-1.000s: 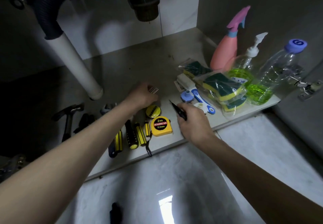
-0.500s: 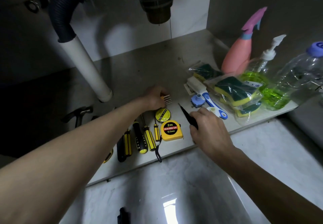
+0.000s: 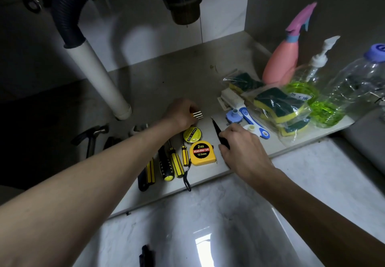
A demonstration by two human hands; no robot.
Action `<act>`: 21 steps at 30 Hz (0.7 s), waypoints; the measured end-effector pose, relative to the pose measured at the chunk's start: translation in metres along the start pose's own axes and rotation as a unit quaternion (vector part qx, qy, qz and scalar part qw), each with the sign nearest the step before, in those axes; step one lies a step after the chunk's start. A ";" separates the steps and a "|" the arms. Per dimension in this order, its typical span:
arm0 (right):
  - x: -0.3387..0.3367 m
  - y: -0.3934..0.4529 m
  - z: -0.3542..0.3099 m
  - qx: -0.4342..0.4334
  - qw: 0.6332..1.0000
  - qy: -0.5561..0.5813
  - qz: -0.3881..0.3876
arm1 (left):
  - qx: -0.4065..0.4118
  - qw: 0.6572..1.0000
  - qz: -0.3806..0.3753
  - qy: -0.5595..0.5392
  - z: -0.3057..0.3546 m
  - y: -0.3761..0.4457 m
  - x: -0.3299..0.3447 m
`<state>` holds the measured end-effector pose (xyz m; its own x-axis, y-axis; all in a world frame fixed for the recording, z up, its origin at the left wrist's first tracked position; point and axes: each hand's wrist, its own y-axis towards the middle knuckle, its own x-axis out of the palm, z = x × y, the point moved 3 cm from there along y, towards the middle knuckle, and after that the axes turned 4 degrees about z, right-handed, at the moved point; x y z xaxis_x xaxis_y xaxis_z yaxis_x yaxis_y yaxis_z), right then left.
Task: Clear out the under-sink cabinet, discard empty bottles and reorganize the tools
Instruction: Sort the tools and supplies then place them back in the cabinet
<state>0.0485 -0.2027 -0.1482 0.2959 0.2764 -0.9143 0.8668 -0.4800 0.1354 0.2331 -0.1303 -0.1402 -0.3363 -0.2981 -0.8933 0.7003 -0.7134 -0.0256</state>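
- Little has moved since the earlier pictures: both hands sit almost where they were, the left one still over the tape roll and the right still carrying its black tool; the seeming drift of the shelf looks like the head camera moving rather than the things on it.
- Head view, left side: the left hand pinches a small set of silver metal bits at its fingertips, low over the cabinet floor, just behind the yellow tape roll.
- Head view, right side: the right hand is curled round black tweezers, tip pointing away toward the back, between the measuring tape and the blue-handled brush.
- The tool row lies at the front left: screwdrivers side by side, touching or nearly so, a hammer further left in shadow.
- Cleaning things are kept right: bagged sponges, a pink spray bottle, a pump bottle and a clear bottle, both with green liquid.
- Judged step: laying the small tools into the row. To do it well, set the bits down flat as one bundle just behind the tape roll so they do not scatter or roll.
- Lay the tweezers parallel to the screwdrivers, beside the measuring tape, tip away from the edge.
- Keep clear of the brush and sponges, so tools and cleaning items stay apart.
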 end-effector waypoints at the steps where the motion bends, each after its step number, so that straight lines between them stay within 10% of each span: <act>1: 0.001 0.002 -0.001 -0.001 1.000 0.005 0.001 | 0.000 1.000 0.004 0.001 0.000 -0.001 0.000; 9: 0.003 0.001 0.000 0.000 1.000 0.017 0.005 | 0.004 1.000 0.016 -0.022 0.000 -0.010 -0.002; 17: -0.009 -0.029 0.002 0.005 0.997 0.044 0.068 | -0.024 0.939 0.264 -0.217 0.010 -0.139 -0.038; 21: -0.008 -0.072 -0.005 -0.004 0.976 0.175 0.130 | -0.127 0.932 0.206 -0.270 -0.011 -0.238 -0.004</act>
<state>-0.0137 -0.1659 -0.1489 0.6238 0.4151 -0.6622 0.7473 -0.5650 0.3498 0.0750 0.0472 -0.1353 -0.2247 -0.8383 -0.4967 0.9436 -0.3144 0.1038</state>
